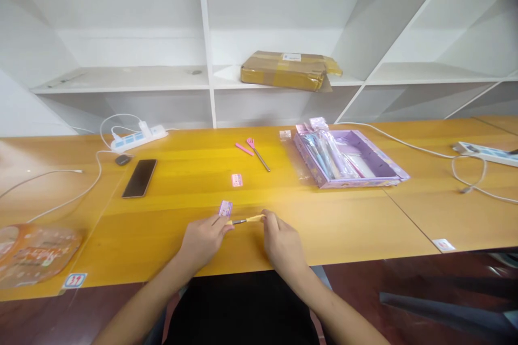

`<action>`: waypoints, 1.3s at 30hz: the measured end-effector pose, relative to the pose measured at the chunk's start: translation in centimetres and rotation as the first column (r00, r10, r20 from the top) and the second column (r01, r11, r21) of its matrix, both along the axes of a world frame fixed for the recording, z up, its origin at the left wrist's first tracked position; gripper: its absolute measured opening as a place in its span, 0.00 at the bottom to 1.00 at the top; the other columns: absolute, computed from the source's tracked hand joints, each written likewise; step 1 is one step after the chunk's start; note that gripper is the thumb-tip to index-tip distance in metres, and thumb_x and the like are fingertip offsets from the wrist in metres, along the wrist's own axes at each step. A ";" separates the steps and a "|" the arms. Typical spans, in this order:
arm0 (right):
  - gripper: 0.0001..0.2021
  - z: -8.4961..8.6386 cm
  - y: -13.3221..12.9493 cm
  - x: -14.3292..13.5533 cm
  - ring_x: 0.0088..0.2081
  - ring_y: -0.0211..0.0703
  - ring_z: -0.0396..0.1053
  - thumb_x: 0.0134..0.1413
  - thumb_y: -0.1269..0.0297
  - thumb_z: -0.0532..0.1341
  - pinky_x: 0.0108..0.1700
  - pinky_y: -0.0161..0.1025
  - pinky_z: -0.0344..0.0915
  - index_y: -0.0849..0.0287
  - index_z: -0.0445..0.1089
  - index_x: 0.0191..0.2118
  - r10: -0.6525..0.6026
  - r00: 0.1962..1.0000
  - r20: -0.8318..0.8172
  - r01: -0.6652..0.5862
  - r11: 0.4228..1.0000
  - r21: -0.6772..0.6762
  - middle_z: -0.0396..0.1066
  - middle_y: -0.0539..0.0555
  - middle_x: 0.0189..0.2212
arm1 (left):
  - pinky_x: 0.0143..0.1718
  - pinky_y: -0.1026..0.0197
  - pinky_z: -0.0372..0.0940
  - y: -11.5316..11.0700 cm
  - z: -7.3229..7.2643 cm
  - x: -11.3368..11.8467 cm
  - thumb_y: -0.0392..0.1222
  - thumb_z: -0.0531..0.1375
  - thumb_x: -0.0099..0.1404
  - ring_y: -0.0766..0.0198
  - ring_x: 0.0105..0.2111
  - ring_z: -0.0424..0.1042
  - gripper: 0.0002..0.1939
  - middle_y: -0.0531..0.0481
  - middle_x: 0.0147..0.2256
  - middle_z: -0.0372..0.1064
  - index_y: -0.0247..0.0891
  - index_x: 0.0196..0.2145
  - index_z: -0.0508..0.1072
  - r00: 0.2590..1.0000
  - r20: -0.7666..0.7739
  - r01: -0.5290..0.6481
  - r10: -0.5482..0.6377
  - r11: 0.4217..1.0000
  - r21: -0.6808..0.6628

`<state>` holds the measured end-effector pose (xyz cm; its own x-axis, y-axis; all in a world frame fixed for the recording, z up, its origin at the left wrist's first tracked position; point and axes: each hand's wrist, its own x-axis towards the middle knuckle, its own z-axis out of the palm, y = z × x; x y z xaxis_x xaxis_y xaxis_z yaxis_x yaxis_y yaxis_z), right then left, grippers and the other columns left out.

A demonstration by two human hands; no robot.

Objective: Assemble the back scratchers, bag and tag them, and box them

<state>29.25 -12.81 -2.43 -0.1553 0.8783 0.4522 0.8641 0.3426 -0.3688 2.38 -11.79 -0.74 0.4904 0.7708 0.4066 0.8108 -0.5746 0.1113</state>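
My left hand [207, 237] pinches one end of a slim yellow back scratcher [254, 218] with a short dark metal section. The fingers of my right hand [281, 237] are closed on its other end, hiding the tip. It lies level between both hands, just above the table near its front edge. Right beyond my left fingers is a small purple printed card [225, 208]. Farther back lies a pink and white card [237, 180]. Beyond that are a pink claw-headed back scratcher [259, 155] with a metal rod and a separate pink strip [244, 149].
At the right stands a purple tray [388, 179] with several bagged items [327, 153]. A phone [140, 178], a white power strip [140, 139], cables and an orange patterned package [44, 253] are at the left. A taped carton [283, 71] rests on the shelf behind.
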 end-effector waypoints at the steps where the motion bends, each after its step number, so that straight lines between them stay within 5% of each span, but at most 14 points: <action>1: 0.16 -0.3 -0.3 -0.8 0.31 0.47 0.75 0.77 0.68 0.46 0.34 0.39 0.62 0.60 0.70 0.51 0.020 1.000 0.017 -0.020 1.000 0.000 0.77 0.57 0.33 | 0.28 0.59 0.56 -0.3 -0.7 0.3 0.49 0.51 0.83 0.64 0.28 0.75 0.18 0.52 0.33 0.79 0.41 0.44 0.78 1.000 0.021 -0.005 0.006 0.999 -0.036; 7: 0.11 -1.6 -0.2 -1.7 0.28 0.45 0.73 0.77 0.67 0.47 0.31 0.38 0.60 0.58 0.66 0.45 0.106 0.994 0.027 -0.101 0.983 -0.153 0.75 0.53 0.29 | 0.28 0.59 0.55 -1.3 -3.0 -0.7 0.50 0.50 0.82 0.63 0.29 0.76 0.19 0.52 0.33 0.78 0.41 0.40 0.76 0.998 -0.007 -0.055 0.055 0.978 -0.203; 19: 0.09 -1.7 0.2 -1.3 0.25 0.43 0.68 0.72 0.67 0.47 0.29 0.37 0.53 0.55 0.60 0.38 0.139 0.990 -0.003 -0.135 0.962 -0.238 0.71 0.50 0.25 | 0.30 0.59 0.52 -1.1 -2.1 -0.3 0.55 0.50 0.81 0.61 0.30 0.75 0.21 0.52 0.31 0.77 0.41 0.35 0.71 0.985 -0.105 -0.165 0.137 0.925 -0.342; 28: 0.19 0.7 0.4 -0.8 0.26 0.46 0.71 0.80 0.55 0.42 0.30 0.37 0.57 0.54 0.64 0.40 0.165 0.974 -0.156 -0.207 0.929 -0.307 0.72 0.51 0.27 | 0.27 0.60 0.50 -0.8 -0.1 -0.1 0.59 0.51 0.80 0.59 0.28 0.77 0.25 0.50 0.29 0.78 0.42 0.31 0.73 0.977 -0.127 -0.204 0.171 0.926 -0.319; 31: 0.20 2.0 1.6 1.6 0.25 0.47 0.70 0.78 0.53 0.43 0.30 0.38 0.57 0.55 0.67 0.43 0.022 0.987 -0.160 -0.060 0.969 -0.239 0.72 0.53 0.26 | 0.26 0.60 0.50 -0.1 1.3 -2.5 0.59 0.51 0.79 0.59 0.28 0.77 0.25 0.49 0.29 0.79 0.42 0.32 0.74 0.964 -0.165 -0.240 0.207 0.947 -0.212; 34: 0.20 3.4 3.0 6.8 0.28 0.47 0.71 0.76 0.48 0.46 0.33 0.39 0.60 0.54 0.67 0.41 -0.116 0.971 -0.210 0.079 0.982 -0.173 0.73 0.54 0.27 | 0.27 0.60 0.50 0.9 3.0 -7.7 0.61 0.52 0.79 0.59 0.27 0.76 0.27 0.49 0.28 0.78 0.41 0.29 0.73 0.958 -0.169 -0.242 0.230 0.969 -0.053; 39: 0.24 4.0 3.3 17.0 0.24 0.44 0.66 0.74 0.43 0.45 0.32 0.40 0.59 0.52 0.61 0.32 -0.385 0.868 -0.315 0.379 0.922 -0.081 0.66 0.50 0.21 | 0.28 0.59 0.52 1.0 5.3 -17.1 0.61 0.54 0.77 0.60 0.25 0.72 0.28 0.51 0.23 0.73 0.41 0.25 0.71 0.970 -0.126 -0.194 0.210 0.973 0.129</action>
<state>46.22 -9.50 1.54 0.3439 0.8470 0.4053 0.7609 0.0015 -0.6489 -14.70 -10.80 4.60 0.3866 0.8119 0.4374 0.9143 -0.3995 -0.0665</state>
